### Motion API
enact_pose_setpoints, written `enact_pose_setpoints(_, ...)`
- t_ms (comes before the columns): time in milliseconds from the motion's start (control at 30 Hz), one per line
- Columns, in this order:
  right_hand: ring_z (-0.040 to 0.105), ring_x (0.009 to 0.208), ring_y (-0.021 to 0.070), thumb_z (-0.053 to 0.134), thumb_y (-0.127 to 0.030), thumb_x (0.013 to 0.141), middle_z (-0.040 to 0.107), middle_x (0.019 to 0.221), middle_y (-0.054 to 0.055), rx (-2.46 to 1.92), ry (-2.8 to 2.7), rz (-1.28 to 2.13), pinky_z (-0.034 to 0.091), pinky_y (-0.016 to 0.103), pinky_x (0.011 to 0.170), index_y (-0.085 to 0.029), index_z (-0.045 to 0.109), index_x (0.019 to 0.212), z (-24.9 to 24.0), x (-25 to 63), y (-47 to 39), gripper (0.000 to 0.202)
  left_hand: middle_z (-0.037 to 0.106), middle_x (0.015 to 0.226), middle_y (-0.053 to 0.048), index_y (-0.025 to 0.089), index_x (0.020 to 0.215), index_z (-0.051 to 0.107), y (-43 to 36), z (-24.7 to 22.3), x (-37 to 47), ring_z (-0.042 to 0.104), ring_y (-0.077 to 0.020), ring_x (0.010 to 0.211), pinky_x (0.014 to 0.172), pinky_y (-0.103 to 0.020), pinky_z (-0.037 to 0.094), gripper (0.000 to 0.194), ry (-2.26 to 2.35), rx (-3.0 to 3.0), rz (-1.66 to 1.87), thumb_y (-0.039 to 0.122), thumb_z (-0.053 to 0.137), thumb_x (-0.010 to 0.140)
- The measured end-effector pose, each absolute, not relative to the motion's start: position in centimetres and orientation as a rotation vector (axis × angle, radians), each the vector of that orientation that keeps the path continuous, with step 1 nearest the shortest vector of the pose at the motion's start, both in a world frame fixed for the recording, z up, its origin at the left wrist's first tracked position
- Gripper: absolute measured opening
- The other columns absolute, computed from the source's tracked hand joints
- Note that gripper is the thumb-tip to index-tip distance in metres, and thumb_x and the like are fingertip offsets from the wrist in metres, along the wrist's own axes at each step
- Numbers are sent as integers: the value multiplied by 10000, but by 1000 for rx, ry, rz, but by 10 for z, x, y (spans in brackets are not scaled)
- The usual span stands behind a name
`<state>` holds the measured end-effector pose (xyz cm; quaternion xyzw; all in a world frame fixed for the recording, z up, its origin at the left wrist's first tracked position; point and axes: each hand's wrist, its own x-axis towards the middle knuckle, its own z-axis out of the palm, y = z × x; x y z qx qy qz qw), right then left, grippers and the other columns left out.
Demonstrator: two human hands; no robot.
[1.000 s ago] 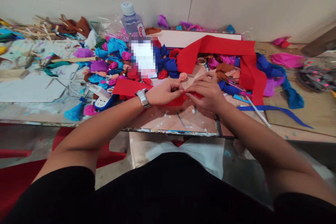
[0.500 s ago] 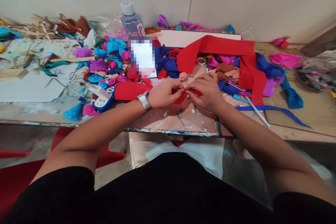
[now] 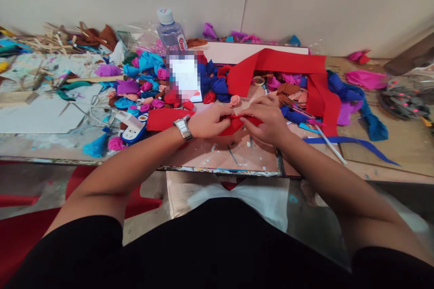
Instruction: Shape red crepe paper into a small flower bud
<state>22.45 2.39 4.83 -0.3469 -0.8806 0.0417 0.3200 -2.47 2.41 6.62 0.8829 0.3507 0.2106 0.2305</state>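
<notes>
Red strip (image 3: 162,118), flat and paper-like, lies over the table's (image 3: 220,158) front edge area, pinched between thumb and fingers of the left hand (image 3: 210,120) and right hand (image 3: 266,119). Crumpled blue rosettes (image 3: 220,86), a peach rosette (image 3: 234,100) and a glossy-screened phone (image 3: 186,76) crowd just behind; a white-topped power strip (image 3: 134,130) sits left.

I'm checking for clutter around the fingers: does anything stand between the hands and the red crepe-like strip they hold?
Nothing visible does: the left hand and right hand both touch the red crepe-like strip directly. The small peach crumpled rosette lies just beyond the fingers, not in the way.
</notes>
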Motion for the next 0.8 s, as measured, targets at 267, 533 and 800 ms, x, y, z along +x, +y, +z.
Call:
enact_pose_setpoints(267,684,999,287,660,-305,963,816,910,43,-967,-2247,162,363,505,1024,-250,783,952,44,229,29,136,662,699,-36,181,836,730,28,64,-27,527,-173,613,626,-341,320,249,1197,2491,454,215,491,896)
enact_pose_setpoints(533,670,988,298,675,-283,925,806,890,54,-1010,-2256,225,372,500,979,-242,783,924,38,225,30,116,667,694,-68,202,857,739,29,53,-27,522,-201,586,603,-361,234,222,1421,2599,334,311,550,896)
enact_pose_setpoints(800,681,1041,309,669,-314,963,833,975,70,-996,-2315,253,376,519,1018,-251,808,980,36,220,24,153,751,816,-65,164,960,798,28,56,-24,571,-174,662,645,-337,358,348,1162,2510,367,274,468,950)
